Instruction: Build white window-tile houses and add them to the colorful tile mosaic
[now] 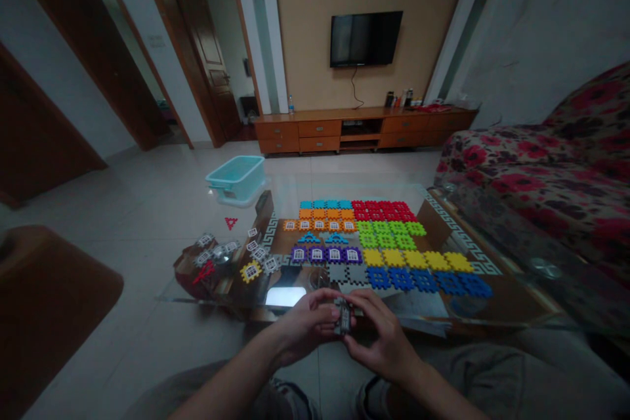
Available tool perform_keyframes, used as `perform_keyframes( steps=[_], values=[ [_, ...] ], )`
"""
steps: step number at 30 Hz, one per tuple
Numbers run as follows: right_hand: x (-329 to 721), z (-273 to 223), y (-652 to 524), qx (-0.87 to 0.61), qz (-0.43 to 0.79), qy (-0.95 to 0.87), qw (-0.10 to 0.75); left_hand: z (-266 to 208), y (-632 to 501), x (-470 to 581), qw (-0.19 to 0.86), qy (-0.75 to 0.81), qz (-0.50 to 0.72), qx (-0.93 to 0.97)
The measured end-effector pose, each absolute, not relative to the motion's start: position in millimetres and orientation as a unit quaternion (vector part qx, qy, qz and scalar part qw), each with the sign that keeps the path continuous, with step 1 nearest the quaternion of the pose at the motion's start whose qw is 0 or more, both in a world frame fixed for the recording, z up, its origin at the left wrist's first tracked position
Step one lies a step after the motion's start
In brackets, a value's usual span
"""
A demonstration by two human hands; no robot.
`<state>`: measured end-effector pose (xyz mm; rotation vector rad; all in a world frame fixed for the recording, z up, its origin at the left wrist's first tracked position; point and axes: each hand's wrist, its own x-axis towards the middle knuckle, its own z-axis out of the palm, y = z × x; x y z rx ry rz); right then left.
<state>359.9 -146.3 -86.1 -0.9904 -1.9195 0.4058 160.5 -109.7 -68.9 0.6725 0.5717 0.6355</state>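
At the lower centre of the frame, the left hand (315, 316) pinches a small grey toothed plastic piece (343, 316) between thumb and fingers. The right hand (381, 336) closes on its other side, thumb low and fingers high; whether it is one piece or several pressed together, I can't tell. Beyond, mid-frame, a smooth glass surface (516, 300) with a Greek-key border carries flat, notch-edged plastic pieces: two grey squares (356, 273), four purple squares with white lattice windows (335, 254), five with windows in orange (319, 226), five yellow squares (413, 259), five blue squares (424, 280) and two light-blue triangles (336, 238). Left of centre sits one translucent turquoise plastic bin (239, 178).
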Motion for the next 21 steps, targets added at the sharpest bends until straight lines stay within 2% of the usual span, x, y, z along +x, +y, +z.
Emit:
perform_keyframes(
  steps=[4,7,11,15,21],
  values=[
    [358.3,-87.3,-146.1,-0.433,0.165,-0.759,0.457,-72.6,-109.7,165.1,0.845,0.293,0.342,0.287],
    [352.7,-92.8,-149.0,-0.484,0.167,-0.705,0.491,-71.1,-108.4,167.3,0.836,0.306,0.375,0.259],
    [341.0,-106.0,-156.1,-0.535,0.219,-0.642,0.503,-67.9,-107.7,168.6,0.828,0.299,0.413,0.235],
    [334.8,-115.3,-159.3,-0.539,0.263,-0.627,0.496,-68.7,-110.1,171.2,0.83,0.298,0.412,0.23],
    [336.8,-113.9,-157.3,-0.551,0.268,-0.602,0.511,-72.8,-113.1,174.7,0.838,0.284,0.411,0.221]
  ],
)
